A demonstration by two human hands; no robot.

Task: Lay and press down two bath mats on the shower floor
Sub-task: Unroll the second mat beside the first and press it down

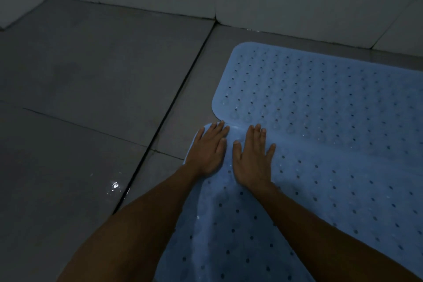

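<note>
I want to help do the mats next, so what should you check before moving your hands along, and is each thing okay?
1. Both mats down: ok. The far pale blue perforated rubber bath mat and the near pale blue perforated rubber bath mat both lie on the grey tiled shower floor.
2. Hands flat: ok. The left hand and right hand press the near mat's far corner with straight fingers.
3. Mats meeting neatly: ok here; their edges meet by the fingertips.
4. Near mat flat: not ok. A raised ripple runs beside the left forearm.
5. Suction cups gripping: cannot tell.
6. Floor dry: not ok. A wet glint shows left of the mat.
</note>
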